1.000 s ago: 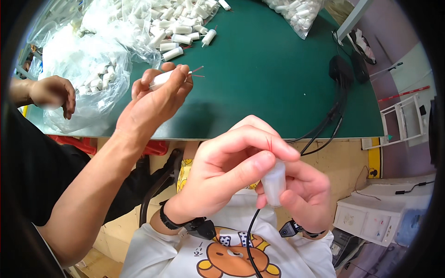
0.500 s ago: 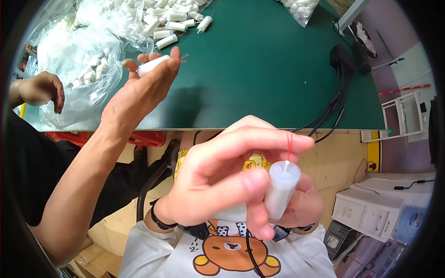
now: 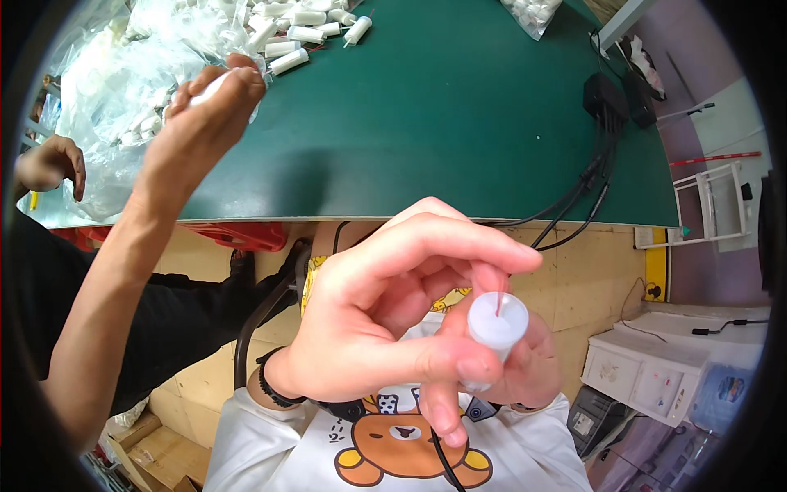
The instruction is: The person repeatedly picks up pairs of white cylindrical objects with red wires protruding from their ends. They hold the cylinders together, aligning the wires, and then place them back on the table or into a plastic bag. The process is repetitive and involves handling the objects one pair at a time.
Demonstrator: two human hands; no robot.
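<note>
Above my lap, a white cylinder [image 3: 498, 324] with a translucent round end and thin red wires is held between my hands. My left hand [image 3: 369, 303] lies in front, its thumb against the cylinder's side and its bent index finger above the wires. Behind and partly hidden, my right hand [image 3: 537, 353] grips the cylinder from the far side. Its end face tips up toward me. On the left, a co-worker's hand [image 3: 201, 119] is closed around another white cylinder [image 3: 210, 88] above the table.
Many similar cylinders [image 3: 306, 34] and clear plastic bags [image 3: 98, 90] cover the far left of the green table [image 3: 393, 131]. Another filled bag [image 3: 533, 12] lies at the far edge. Black cables [image 3: 602, 139] hang over the right side. A red stool [image 3: 246, 236] sits under the table.
The cylinder in my hands has tilted, so its end face turns more toward me and its side shows less. The co-worker's hand with its cylinder has moved left, toward the bags.
</note>
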